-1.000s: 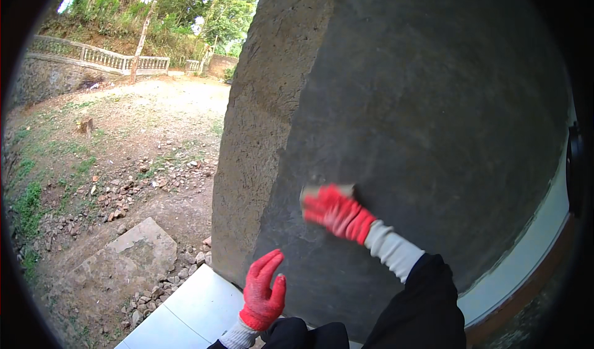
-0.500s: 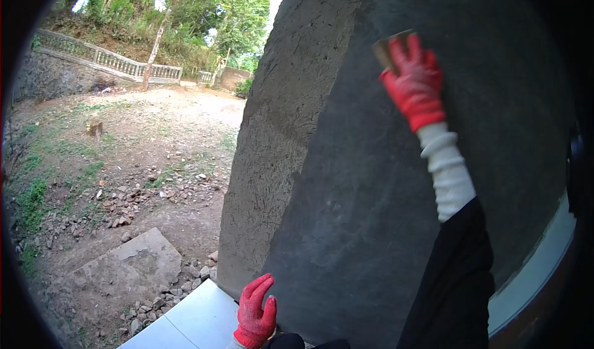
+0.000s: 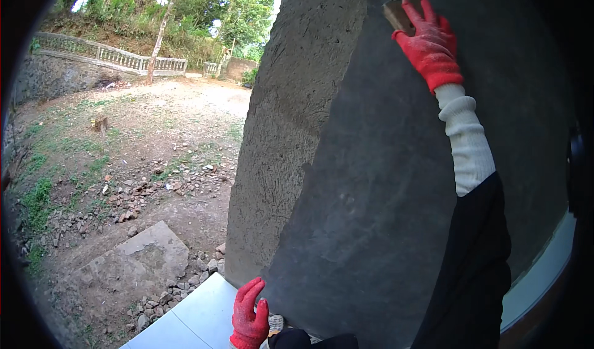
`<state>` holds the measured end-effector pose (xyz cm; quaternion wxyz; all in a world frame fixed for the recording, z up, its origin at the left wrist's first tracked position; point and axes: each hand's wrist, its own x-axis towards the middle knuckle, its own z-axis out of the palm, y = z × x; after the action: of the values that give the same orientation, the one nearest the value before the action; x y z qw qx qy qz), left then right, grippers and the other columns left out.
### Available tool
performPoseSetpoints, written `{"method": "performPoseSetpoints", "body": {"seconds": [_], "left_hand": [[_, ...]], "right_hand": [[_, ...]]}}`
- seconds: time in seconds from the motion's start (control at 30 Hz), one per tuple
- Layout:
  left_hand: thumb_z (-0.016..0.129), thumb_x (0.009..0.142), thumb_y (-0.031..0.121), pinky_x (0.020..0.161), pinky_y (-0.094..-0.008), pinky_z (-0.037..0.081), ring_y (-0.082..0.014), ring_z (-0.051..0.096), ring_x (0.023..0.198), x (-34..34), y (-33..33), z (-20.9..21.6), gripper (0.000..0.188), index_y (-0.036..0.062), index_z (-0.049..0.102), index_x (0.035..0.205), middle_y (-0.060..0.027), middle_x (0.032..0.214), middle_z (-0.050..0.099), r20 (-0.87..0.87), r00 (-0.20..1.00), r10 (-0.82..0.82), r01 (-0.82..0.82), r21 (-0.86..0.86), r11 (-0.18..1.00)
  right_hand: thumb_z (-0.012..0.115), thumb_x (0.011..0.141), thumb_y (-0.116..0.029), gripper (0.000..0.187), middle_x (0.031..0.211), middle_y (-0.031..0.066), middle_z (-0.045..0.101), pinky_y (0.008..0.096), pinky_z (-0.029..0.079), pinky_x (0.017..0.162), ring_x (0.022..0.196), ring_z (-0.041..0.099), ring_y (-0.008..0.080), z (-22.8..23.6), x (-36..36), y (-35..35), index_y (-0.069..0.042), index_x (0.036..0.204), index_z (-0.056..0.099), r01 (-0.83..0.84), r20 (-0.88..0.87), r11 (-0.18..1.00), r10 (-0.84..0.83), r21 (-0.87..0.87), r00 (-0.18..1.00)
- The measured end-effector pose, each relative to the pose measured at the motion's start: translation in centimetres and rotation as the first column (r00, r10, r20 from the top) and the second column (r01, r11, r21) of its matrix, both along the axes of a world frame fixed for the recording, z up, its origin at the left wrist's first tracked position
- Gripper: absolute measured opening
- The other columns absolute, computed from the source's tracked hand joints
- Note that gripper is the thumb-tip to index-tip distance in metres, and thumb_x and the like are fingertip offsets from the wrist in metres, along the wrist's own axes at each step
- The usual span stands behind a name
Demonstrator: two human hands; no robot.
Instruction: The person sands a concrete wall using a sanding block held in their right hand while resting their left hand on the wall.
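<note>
My right hand [image 3: 430, 47], in a red glove, reaches up against the dark grey wall [image 3: 371, 213]. It grips a flat brown block [image 3: 398, 16], with fingers lying over its face and the thumb below. Whether that block is wood or sponge I cannot tell. The wall's surface is smooth and dark here, while a rough, lighter plaster strip [image 3: 278, 126] runs along its left edge. Low in the picture, my left hand [image 3: 249, 318], also red-gloved, hangs near the foot of the wall with its fingers apart and nothing in them.
White floor tiles [image 3: 185, 315] end at a ledge beside the wall. Outside lie loose stones [image 3: 167, 298], a concrete slab [image 3: 142, 256] and bare ground with a small stump [image 3: 99, 124]. A pale strip [image 3: 538, 275] borders the wall at lower right. A shoe [image 3: 276, 322] shows below.
My right hand has moved higher up the wall and slightly right, with the brown block in it. My left hand stays low, and a shoe has come into view beside it.
</note>
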<state>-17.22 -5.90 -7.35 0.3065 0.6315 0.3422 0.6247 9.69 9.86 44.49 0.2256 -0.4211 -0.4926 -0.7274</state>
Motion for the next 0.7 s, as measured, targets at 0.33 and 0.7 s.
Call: {"method": "performPoseSetpoints", "body": {"seconds": [0.33, 0.7], "left_hand": [[0.061, 0.088, -0.001, 0.107, -0.0444, 0.046, -0.0375, 0.059, 0.125, -1.0, -2.3, 0.7, 0.045, 0.0011, 0.063, 0.132, -0.0218, 0.137, 0.061, -0.002, 0.997, -0.071, 0.071, 0.037, 0.997], [0.053, 0.092, -0.004, 0.111, -0.0443, 0.042, -0.0369, 0.055, 0.129, -1.6, -4.2, 2.8, 0.044, -0.0004, 0.06, 0.135, -0.0223, 0.139, 0.057, 0.001, 0.999, -0.046, 0.046, -0.01, 0.999]], "right_hand": [[0.057, 0.092, -0.031, 0.053, 0.155, 0.0104, 0.047, 0.052, 0.031, 0.12, 0.142, 0.043, 0.0319, -40.6, 1.6, -5.0, -0.022, 0.144, 0.055, 0.575, 0.776, 0.627, 0.076, -0.526, 0.626], [0.078, 0.079, -0.033, 0.065, 0.151, 0.0106, 0.048, 0.0535, 0.044, 0.104, 0.126, 0.05, 0.041, -14.6, 4.1, -8.6, -0.02, 0.141, 0.06, -0.012, -0.166, 0.998, 0.002, -0.059, 0.986]]}}
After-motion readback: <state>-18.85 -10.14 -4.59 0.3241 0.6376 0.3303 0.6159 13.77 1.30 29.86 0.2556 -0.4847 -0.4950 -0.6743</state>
